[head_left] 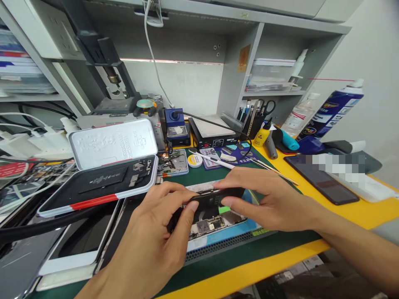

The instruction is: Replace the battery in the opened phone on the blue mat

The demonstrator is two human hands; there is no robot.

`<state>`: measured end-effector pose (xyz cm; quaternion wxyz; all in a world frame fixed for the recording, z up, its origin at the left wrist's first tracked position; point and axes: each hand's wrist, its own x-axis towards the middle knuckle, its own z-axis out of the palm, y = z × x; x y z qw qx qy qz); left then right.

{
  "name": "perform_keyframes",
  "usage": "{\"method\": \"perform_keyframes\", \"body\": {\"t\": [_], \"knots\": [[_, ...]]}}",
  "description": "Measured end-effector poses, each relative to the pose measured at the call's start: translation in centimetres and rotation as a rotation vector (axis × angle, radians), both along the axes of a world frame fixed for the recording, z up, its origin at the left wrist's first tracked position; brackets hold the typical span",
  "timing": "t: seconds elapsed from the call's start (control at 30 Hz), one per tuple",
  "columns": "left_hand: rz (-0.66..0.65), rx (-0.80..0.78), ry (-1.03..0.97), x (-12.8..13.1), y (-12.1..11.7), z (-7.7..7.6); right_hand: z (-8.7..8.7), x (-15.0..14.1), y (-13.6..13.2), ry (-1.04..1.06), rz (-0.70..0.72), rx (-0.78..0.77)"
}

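Note:
An opened phone (207, 226) lies on a blue-and-white pad (215, 241), its circuit board and metal parts exposed. Above it a thin black panel (208, 203) is tilted up on its long edge, with faint small markings on its near face; its exact kind is unclear. My left hand (163, 226) pinches the panel's left end between thumb and fingers. At its right end, my right hand (258, 197) grips the same panel with thumb in front and fingers over the top. Both hands cover parts of the panel and phone. A bright green piece (223, 209) shows below the panel.
An open white parts case (115, 143) stands at left beside stacked phones and screens (75, 245). Behind are a heating plate (215, 133), a blue soldering stand (176, 124) and a white pen-like tool (215, 160). Tweezers (277, 170), a black phone (321, 178) and bottles (301, 114) are at right.

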<state>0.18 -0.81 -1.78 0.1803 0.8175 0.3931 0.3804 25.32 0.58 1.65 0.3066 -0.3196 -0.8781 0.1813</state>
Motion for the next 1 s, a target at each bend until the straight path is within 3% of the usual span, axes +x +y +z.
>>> {"method": "perform_keyframes", "body": {"t": [0.2,0.5,1.0], "knots": [[-0.011,0.004,0.020,0.0,-0.1,-0.1,0.3,-0.9,-0.1,0.073,0.007,-0.062],[-0.038,0.011,0.026,0.2,-0.2,0.0,-0.3,-1.6,-0.1,0.164,-0.020,0.049],[-0.054,0.033,0.010,0.1,-0.3,0.1,-0.5,-1.7,0.2,0.085,0.010,0.211]]}}
